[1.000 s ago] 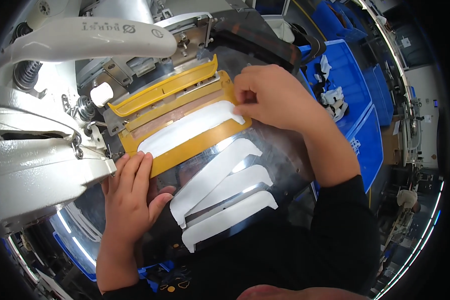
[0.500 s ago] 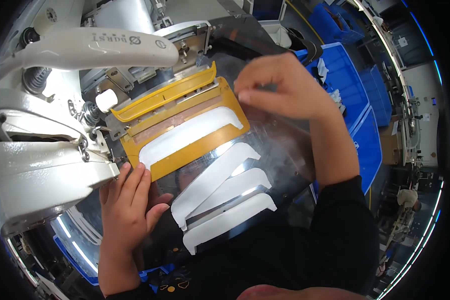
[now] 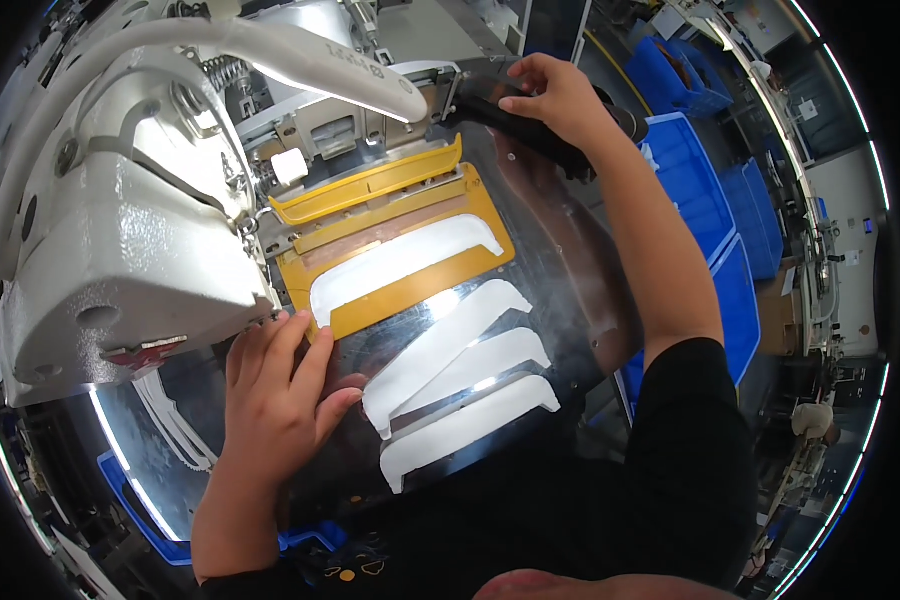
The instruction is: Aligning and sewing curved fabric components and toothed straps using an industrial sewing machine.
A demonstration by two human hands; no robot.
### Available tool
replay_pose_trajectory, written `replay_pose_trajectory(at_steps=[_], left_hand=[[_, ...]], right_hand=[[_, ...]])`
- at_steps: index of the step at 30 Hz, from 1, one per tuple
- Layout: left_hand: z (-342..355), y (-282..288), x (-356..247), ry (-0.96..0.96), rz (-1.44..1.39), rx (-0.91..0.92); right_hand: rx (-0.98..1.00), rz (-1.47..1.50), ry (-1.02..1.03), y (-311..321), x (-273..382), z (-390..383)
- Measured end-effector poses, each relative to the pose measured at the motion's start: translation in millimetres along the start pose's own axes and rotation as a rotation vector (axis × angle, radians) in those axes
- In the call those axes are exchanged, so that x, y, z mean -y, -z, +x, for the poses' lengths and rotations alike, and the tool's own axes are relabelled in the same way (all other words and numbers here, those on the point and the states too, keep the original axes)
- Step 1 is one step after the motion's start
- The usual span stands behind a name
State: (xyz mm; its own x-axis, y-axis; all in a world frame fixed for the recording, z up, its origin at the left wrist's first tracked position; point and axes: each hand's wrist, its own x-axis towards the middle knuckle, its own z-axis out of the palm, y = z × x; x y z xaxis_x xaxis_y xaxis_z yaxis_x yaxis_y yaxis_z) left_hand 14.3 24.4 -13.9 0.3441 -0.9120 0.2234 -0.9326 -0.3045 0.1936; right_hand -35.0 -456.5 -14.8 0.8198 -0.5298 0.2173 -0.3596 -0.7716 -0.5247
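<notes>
My left hand (image 3: 278,400) lies with its fingers stretched out, the fingertips at the near left corner of a flat yellow template (image 3: 410,297). On the template rests a long white curved piece (image 3: 405,255) with hooked ends. A raised yellow bar (image 3: 370,185) runs along the template's far side. My right hand (image 3: 562,100) is beyond the template at the far right, over a black rounded machine part (image 3: 540,135). Its thumb and fingers are bent but apart, and nothing shows between them. Contact with the black part is unclear.
A white sewing machine head (image 3: 140,260) fills the left, under a pale lamp arm (image 3: 340,75). Several white cut pieces (image 3: 470,430) lie on the shiny dark worktop (image 3: 570,290) nearer me. Blue bins (image 3: 735,310) stand at the right.
My right hand has left the template's right end and moved away toward the far side, over the black part. My left hand stays at the template's corner. The whole view has shifted slightly.
</notes>
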Motion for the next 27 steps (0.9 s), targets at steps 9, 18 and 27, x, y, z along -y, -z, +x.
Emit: replay_pose_trajectory(at_steps=[9, 18, 27], left_hand=[[-1.0, 0.5, -0.4, 0.001, -0.033, -0.015], [-1.2, -7.0, -1.2, -0.002, -0.040, -0.077], [-0.5, -6.8, 2.3, 0.012, -0.083, -0.145]], right_hand=[[0.108, 0.135, 0.054, 22.9, 2.8, -1.7], [0.706, 0.543, 0.269, 18.7, 128.0, -79.7], [0.732, 0.139, 0.341, -68.1, 179.0, -88.7]])
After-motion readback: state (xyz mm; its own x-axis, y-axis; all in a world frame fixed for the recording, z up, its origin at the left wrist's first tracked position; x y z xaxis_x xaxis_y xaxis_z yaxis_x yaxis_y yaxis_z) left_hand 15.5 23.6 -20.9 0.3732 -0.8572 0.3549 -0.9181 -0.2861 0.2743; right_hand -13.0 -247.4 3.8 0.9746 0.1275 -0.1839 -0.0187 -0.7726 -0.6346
